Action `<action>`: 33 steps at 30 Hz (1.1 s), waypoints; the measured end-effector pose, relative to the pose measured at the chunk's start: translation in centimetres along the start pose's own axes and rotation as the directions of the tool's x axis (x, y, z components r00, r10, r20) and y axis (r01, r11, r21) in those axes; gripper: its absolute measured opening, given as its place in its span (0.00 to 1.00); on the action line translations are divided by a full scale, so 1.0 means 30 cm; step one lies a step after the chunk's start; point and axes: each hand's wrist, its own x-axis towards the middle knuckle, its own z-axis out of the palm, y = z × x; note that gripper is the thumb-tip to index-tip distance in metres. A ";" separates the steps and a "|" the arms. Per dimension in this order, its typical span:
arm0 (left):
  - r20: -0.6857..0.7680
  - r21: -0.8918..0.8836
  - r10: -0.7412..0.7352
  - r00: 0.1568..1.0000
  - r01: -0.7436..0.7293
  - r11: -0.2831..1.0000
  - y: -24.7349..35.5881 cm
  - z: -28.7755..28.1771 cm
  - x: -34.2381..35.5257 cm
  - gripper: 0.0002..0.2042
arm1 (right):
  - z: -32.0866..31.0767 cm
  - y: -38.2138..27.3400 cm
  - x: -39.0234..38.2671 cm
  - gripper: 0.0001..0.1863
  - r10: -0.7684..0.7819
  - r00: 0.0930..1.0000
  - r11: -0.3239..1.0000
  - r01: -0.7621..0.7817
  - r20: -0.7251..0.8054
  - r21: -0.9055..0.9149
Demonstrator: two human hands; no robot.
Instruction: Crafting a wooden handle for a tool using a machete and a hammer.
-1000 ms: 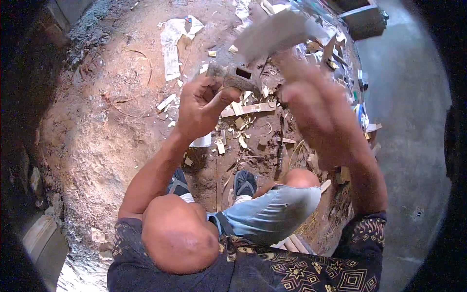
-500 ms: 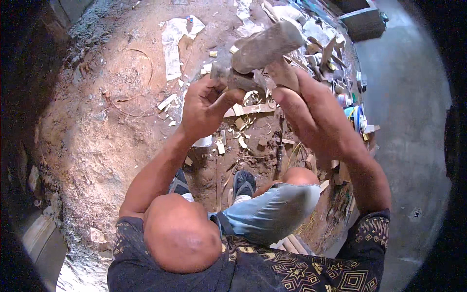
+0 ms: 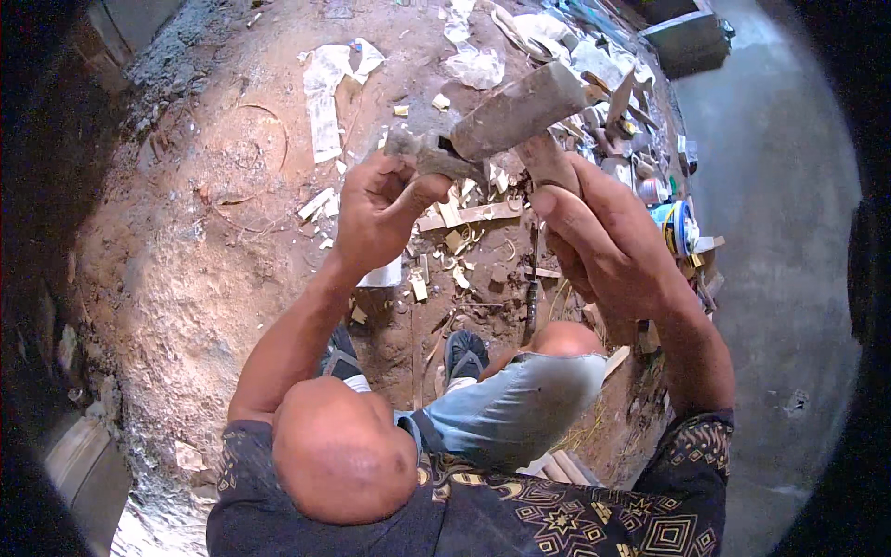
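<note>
Hands are meeting high over the dirt floor (image 3: 186, 278) in the head view. Left hand (image 3: 376, 209) is curling its fingers (image 3: 367, 181) and thumb around a short grey tool (image 3: 432, 160), pinching it tight, its tip poking out past the knuckles. Right hand (image 3: 603, 241) is wrapping closed around a wooden handle (image 3: 548, 162), and the mallet (image 3: 518, 110) head is sitting tilted just above and touching the tool's near end. Whether the tool is a chisel or a punch, cannot tell.

Below the hands, wood chips (image 3: 459, 218) and a pale strip (image 3: 469, 215) are lying scattered on the soil. White paper scraps (image 3: 325, 88) are resting further up to the left. Clutter of tins and offcuts (image 3: 668, 223) is lining the edge where dirt gives way to a grey slab (image 3: 789, 232). Knee (image 3: 566, 339) in pale denim is bending up under the right forearm, and a dark sandal (image 3: 464, 353) is showing beside it.
</note>
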 end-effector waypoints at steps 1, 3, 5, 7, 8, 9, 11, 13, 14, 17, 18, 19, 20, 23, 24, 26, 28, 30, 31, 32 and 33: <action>0.010 0.052 -0.007 1.000 0.007 0.999 -0.005 -0.005 0.002 0.14 | -0.006 -0.004 0.000 0.15 0.039 0.999 0.999 -0.039 0.016 0.015; 0.017 0.099 -0.007 1.000 0.005 0.995 -0.009 -0.011 0.008 0.15 | -0.007 -0.041 -0.015 0.16 -0.026 0.996 0.989 0.037 -0.085 0.140; 0.038 0.081 -0.043 0.998 0.040 0.996 -0.006 -0.011 -0.004 0.16 | 0.003 -0.077 -0.043 0.19 -0.098 0.952 0.908 0.206 -0.292 0.366; 0.030 0.091 -0.057 0.998 0.054 0.994 0.001 -0.012 -0.009 0.16 | -0.007 -0.058 -0.037 0.20 -0.174 0.922 0.807 0.335 -0.345 0.487; 0.028 0.106 -0.057 0.998 0.054 0.993 0.014 -0.018 -0.008 0.16 | -0.023 -0.036 -0.014 0.20 -0.252 0.920 0.768 0.379 -0.299 0.517; 0.029 0.080 -0.055 0.998 0.052 0.995 0.011 -0.003 0.000 0.16 | -0.017 -0.008 0.017 0.20 -0.251 0.918 0.772 0.381 -0.306 0.510; 0.039 0.069 -0.036 0.999 0.033 0.997 0.027 0.017 0.004 0.17 | 0.027 0.030 0.086 0.16 -0.508 0.855 0.789 0.412 -0.106 -0.456; 0.045 0.063 -0.017 0.999 0.014 0.998 0.028 0.022 0.007 0.17 | -0.001 -0.034 0.058 0.16 -0.342 0.937 0.881 0.290 -0.078 -0.373; 0.060 0.056 -0.024 0.998 0.020 0.998 0.021 0.018 0.006 0.17 | -0.008 -0.066 0.048 0.17 -0.168 0.985 0.945 0.152 -0.030 -0.290; 0.053 0.059 -0.038 0.998 0.035 0.998 0.006 0.003 -0.010 0.18 | -0.012 -0.076 0.015 0.17 -0.223 0.967 0.968 0.205 -0.120 -0.142; 0.030 0.066 -0.049 0.998 0.047 0.997 0.000 -0.002 -0.018 0.18 | -0.016 -0.082 -0.001 0.17 -0.343 0.910 0.939 0.327 -0.232 -0.105; 0.028 0.064 -0.056 0.998 0.054 0.996 -0.005 -0.010 -0.017 0.18 | -0.018 -0.093 -0.007 0.17 -0.337 0.913 0.941 0.322 -0.229 -0.102; 0.042 0.096 -0.065 0.997 0.061 0.994 -0.009 -0.015 -0.013 0.18 | -0.021 -0.104 -0.018 0.18 -0.283 0.910 0.930 0.338 -0.304 0.145; 0.022 0.154 0.000 1.000 -0.003 0.988 -0.001 0.003 0.013 0.14 | -0.014 -0.020 0.035 0.18 -0.317 0.896 0.918 0.373 -0.311 0.139; -0.021 0.157 0.017 1.000 -0.013 0.988 0.013 0.030 0.015 0.13 | -0.010 0.035 0.061 0.17 -0.419 0.880 0.908 0.403 -0.224 -0.115; 0.053 0.193 -0.011 0.999 0.001 0.981 0.027 0.009 0.015 0.12 | 0.011 0.039 0.053 0.16 -0.493 0.862 0.835 0.432 -0.115 -0.342; 0.017 0.082 0.010 1.000 -0.011 0.997 0.002 0.003 0.005 0.13 | -0.004 -0.044 0.027 0.15 -0.116 0.993 0.974 0.111 -0.010 -0.198; 0.023 0.077 0.026 0.999 -0.027 0.997 -0.001 0.011 0.014 0.13 | 0.005 -0.050 0.009 0.15 -0.096 0.995 0.991 0.093 -0.027 -0.101; 0.023 0.073 0.040 0.999 -0.042 0.996 0.000 0.011 0.018 0.13 | 0.018 -0.040 -0.006 0.15 -0.288 0.940 0.957 0.279 -0.182 -0.075; 0.025 0.074 0.047 0.999 -0.048 0.996 -0.005 0.006 0.017 0.13 | 0.028 -0.031 -0.024 0.15 -0.455 0.825 0.886 0.456 -0.335 -0.081; 0.043 0.076 0.030 0.999 -0.033 0.997 -0.019 -0.004 0.013 0.13 | 0.032 -0.023 -0.030 0.16 -0.587 0.657 0.781 0.614 -0.473 -0.116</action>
